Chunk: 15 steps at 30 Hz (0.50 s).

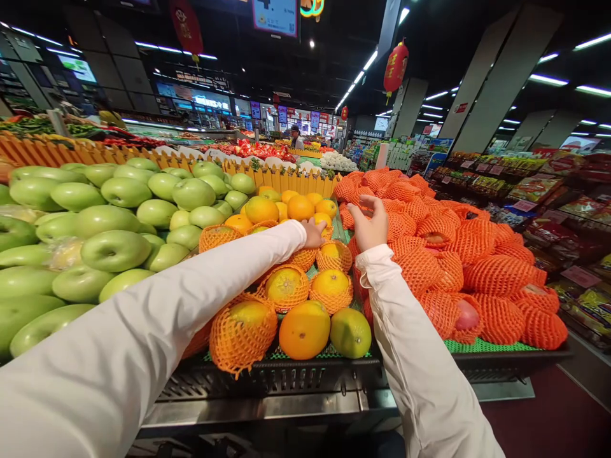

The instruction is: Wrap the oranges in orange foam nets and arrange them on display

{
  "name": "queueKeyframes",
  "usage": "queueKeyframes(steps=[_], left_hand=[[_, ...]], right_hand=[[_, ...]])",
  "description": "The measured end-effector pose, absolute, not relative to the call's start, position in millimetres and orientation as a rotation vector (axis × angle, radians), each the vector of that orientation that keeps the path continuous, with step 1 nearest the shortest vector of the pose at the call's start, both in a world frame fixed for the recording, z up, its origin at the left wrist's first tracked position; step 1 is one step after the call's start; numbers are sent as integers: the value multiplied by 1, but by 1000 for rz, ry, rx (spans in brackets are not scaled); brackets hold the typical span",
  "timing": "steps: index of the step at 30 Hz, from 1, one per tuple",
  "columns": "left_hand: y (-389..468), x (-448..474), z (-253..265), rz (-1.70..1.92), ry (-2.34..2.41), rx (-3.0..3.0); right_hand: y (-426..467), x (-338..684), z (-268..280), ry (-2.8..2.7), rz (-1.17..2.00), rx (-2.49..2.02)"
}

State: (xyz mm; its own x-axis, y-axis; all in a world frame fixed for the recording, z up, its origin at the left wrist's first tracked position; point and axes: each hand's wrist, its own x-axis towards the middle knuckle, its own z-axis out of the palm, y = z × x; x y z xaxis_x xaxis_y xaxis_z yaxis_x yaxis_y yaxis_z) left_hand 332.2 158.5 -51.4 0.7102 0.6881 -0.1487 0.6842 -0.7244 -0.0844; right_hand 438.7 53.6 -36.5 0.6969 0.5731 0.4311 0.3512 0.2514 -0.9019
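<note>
Both my arms, in white sleeves, reach over a fruit stand. My left hand [314, 233] rests on the pile of oranges [305, 327], fingers down on a netted orange [334, 254]; whether it grips one is hidden. My right hand [368, 222] hovers with fingers spread and palm facing left, just above the boundary between the oranges and the heap of fruit wrapped in orange foam nets [482, 277]. It holds nothing. Some oranges are bare, others sit in orange mesh sleeves.
Green apples [114, 249] fill the left of the stand. A black metal rim [296, 375] edges the front. A low yellow fence [286, 181] backs the display. Shelves of packaged goods [548, 191] line the right aisle. A person [296, 137] stands far back.
</note>
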Motion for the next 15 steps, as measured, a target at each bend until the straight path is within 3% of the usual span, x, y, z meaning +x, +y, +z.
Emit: queueKeyframes(steps=[3, 7, 11, 15], left_hand=[[142, 316, -51, 132, -1108, -2856], [84, 280, -39, -263, -662, -2854], [10, 254, -30, -151, -258, -3086], [-26, 252, -49, -36, -294, -3199]], right_hand=[[52, 442, -33, -787, 213, -1346], [54, 444, -34, -763, 254, -1350], [55, 441, -37, -835, 247, -1336], [54, 443, -37, -840, 293, -1359]])
